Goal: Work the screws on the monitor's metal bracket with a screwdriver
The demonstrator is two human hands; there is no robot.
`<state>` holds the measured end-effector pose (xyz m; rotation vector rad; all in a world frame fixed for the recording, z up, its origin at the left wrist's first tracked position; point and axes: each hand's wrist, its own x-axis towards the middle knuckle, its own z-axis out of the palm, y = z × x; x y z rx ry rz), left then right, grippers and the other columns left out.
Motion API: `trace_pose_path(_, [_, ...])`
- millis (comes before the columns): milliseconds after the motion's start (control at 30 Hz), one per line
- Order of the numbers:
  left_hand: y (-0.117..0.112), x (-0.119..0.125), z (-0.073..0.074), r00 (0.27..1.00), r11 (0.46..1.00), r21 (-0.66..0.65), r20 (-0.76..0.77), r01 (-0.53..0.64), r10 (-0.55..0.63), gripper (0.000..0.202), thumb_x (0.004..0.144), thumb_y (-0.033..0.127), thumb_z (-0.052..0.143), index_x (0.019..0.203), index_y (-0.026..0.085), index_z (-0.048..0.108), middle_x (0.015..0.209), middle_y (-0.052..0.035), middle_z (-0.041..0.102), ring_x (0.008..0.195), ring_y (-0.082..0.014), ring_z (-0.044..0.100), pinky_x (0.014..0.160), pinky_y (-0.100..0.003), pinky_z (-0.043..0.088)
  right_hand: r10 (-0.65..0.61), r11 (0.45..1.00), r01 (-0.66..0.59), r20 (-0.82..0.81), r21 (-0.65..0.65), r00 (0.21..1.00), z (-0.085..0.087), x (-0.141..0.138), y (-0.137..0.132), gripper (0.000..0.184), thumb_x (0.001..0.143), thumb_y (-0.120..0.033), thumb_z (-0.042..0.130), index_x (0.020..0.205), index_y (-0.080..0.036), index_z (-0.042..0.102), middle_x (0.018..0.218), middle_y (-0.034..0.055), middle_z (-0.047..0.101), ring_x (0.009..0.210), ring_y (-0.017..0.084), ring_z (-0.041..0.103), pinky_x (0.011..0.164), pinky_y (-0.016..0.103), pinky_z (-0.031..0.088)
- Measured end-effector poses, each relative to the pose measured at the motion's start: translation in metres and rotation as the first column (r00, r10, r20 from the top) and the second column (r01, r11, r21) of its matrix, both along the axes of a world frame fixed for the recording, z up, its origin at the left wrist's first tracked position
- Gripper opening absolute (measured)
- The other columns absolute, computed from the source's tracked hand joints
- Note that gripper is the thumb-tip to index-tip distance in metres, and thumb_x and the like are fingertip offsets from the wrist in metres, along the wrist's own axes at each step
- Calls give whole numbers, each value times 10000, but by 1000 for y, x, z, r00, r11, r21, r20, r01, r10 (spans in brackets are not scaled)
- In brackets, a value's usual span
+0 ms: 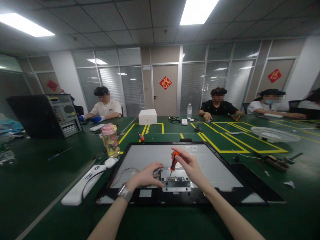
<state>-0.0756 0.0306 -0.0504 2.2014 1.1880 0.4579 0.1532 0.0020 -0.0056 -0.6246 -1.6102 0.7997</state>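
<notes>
A large flat display panel with a black frame lies back side up on the green table in front of me. A silvery metal bracket sits at its near middle edge. My right hand grips an orange and black screwdriver, its shaft tilted down to the left with the tip at the bracket. My left hand, with a watch at the wrist, curves its thumb and fingers round the bracket's left end. Thin wires run across the panel left of that hand.
Left of the panel are a white power bank with a black cable and a pink-lidded bottle. A computer case stands farther left. A black flat piece and a tool lie right. Several people sit across the table.
</notes>
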Motion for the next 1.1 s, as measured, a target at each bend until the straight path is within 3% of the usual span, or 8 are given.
trace_pose_path(133, [1,0,-1,1000,1000,7,-15,5,-5,885,565,533,808,1340,235,499,1467,-82,408,1375,-298,326,1151,-396,244,-43,998,43,0,56,999,-1,0,0,216,850,-388,623,1000,-264,716,832,23,610,696,177,615,706,337,523])
trace_pose_path(267, [1,0,1,999,1000,4,-33,13,-13,898,577,548,797,1353,220,484,1469,-87,405,1377,-295,322,1158,-387,232,-48,998,47,41,45,998,1,1,-1,325,935,-395,478,1178,-267,653,895,41,655,895,220,630,883,390,470])
trace_pose_path(367, [0,-1,0,1000,1000,2,-29,9,-9,902,578,549,796,1357,221,479,1470,-85,403,1371,-295,332,1155,-386,242,-22,1000,22,33,10,999,0,3,0,360,938,-399,467,1227,-252,623,946,48,677,922,218,637,915,397,459])
trace_pose_path(467, [1,-1,-1,1000,1000,-1,-20,12,-12,905,574,548,799,1356,224,479,1470,-84,402,1372,-295,332,1154,-385,244,-42,999,42,23,13,999,-1,3,2,338,900,-394,542,1179,-241,656,908,48,676,902,215,636,868,375,490])
trace_pose_path(633, [2,-2,-3,1000,1000,-9,-12,4,-4,913,565,553,803,1355,233,477,1479,-89,384,1372,-292,332,1150,-386,256,-53,997,54,-14,46,998,0,1,3,225,836,-380,642,1001,-248,720,778,16,613,687,175,611,705,326,519])
trace_pose_path(867, [-1,1,2,1000,1000,3,-10,3,-2,887,559,538,808,1334,231,503,1460,-87,415,1362,-289,348,1152,-386,249,42,999,-42,-13,-23,999,4,3,-2,355,914,-444,510,1183,-258,647,966,69,702,934,237,654,897,429,493])
trace_pose_path(967, [-1,1,2,1000,1000,-2,-10,-3,3,893,559,535,807,1339,229,498,1462,-85,413,1362,-296,348,1150,-391,252,53,997,-55,-37,-59,998,2,2,0,331,883,-427,569,1149,-256,664,913,56,705,889,230,667,858,411,516])
trace_pose_path(1100, [-1,1,2,1000,1000,-11,-10,-10,10,896,558,518,813,1342,221,493,1468,-82,404,1365,-295,342,1152,-384,247,-12,1000,10,-74,-27,997,-1,1,3,227,799,-405,678,961,-252,720,827,25,653,720,191,644,690,332,541])
